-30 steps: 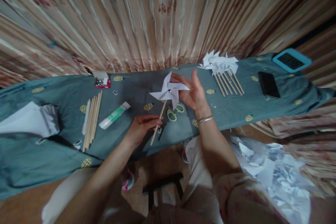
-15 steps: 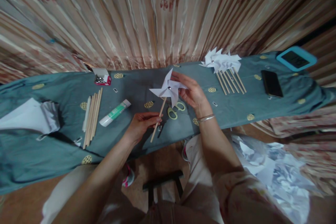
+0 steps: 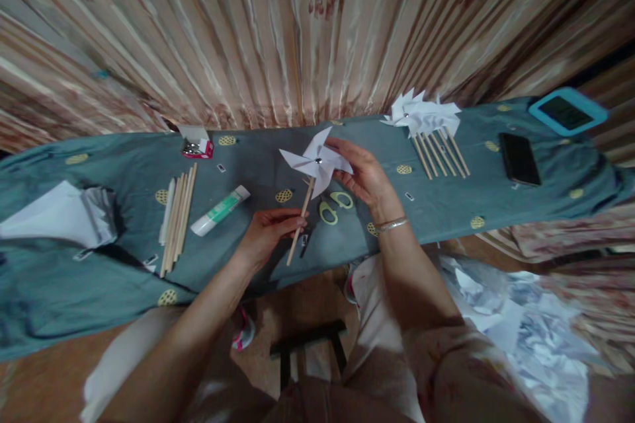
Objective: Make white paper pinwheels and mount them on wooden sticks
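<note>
above the cloth, the left hand (image 3: pixel 270 234), fingers pinched, is gripping the pinwheel (image 3: pixel 311 175)'s stick; the half-open right hand (image 3: pixel 364 175) is touching a blade, risking creasing if its fingers are pressing hard.

Pinwheels (image 3: pixel 307 157): one singly, plus one overlapping group (image 3: pixel 426 119), exact count unclear, with at least five sticks (image 3: pixel 436 155) showing. Loose sticks (image 3: pixel 183 215): at least four. White rod (image 3: pixel 168 211): one. Scissors (image 3: pixel 328 213): one pair. Tube (image 3: pixel 220 211), box (image 3: pixel 205 149), phone (image 3: pixel 519 158), blue-framed display (image 3: pixel 567 112), paper stack (image 3: pixel 62 215), bracelet (image 3: pixel 391 225), stool (image 3: pixel 307 337): one each.
</note>
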Motion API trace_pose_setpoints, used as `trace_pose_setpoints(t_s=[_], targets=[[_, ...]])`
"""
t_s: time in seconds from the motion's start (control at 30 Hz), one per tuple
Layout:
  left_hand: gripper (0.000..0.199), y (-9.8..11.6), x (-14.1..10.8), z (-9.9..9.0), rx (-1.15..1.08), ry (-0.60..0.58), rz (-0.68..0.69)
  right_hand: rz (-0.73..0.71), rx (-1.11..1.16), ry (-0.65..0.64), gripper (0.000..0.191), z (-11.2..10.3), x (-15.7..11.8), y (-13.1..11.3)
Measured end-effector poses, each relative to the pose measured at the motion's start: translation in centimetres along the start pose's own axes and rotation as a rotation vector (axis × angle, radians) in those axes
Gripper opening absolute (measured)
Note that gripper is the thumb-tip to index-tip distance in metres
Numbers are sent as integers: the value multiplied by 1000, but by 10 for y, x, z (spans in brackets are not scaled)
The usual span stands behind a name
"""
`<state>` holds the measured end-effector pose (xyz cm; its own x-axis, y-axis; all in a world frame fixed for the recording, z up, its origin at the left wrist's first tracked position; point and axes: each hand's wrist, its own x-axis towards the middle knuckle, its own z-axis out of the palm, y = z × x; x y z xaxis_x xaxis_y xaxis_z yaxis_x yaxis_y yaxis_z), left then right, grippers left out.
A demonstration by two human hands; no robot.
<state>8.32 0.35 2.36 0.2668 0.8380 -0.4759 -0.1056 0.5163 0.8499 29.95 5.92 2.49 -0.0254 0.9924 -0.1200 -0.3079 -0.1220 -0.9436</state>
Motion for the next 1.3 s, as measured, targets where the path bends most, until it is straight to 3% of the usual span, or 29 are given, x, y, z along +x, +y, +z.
trace_pose_setpoints(t_s=[0.73,1.07,1.3], targets=[[36,-2,2,0,-11,34,54,10,187,-84,38,5,0,9],[30,-5,4,1,-3,26,38,-141,149,176,33,-5,10,14],[30,-6,2,1,47,33,49,-159,101,251,30,-10,12,14]])
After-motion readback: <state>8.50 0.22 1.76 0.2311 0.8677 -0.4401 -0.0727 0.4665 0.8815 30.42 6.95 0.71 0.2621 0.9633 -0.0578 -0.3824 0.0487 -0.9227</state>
